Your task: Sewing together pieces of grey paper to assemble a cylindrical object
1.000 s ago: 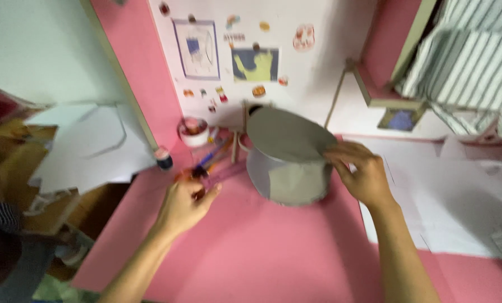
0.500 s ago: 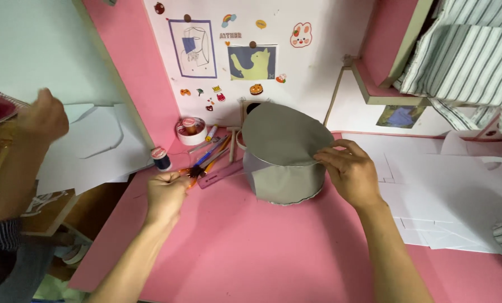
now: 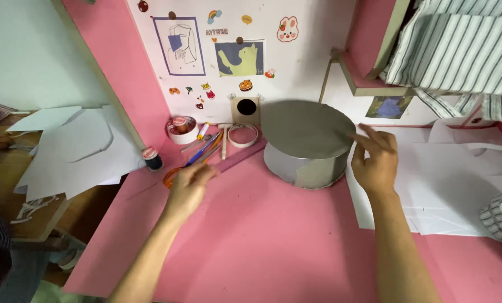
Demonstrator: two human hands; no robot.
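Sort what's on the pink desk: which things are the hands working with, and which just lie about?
In hand:
grey round cardboard box, at right hand
orange-handled scissors, under left hand

Lying about:
tape rolls
dark thread spool
pens
white paper sheets

A pink desk (image 3: 273,241) carries a grey cylinder (image 3: 307,146) at centre, pens (image 3: 206,148) and tape rolls (image 3: 243,134) upper left, white paper (image 3: 447,185) right.

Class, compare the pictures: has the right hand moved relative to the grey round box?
Yes. The right hand has slid off the lid of the grey round box to its right side, fingertips at the rim.
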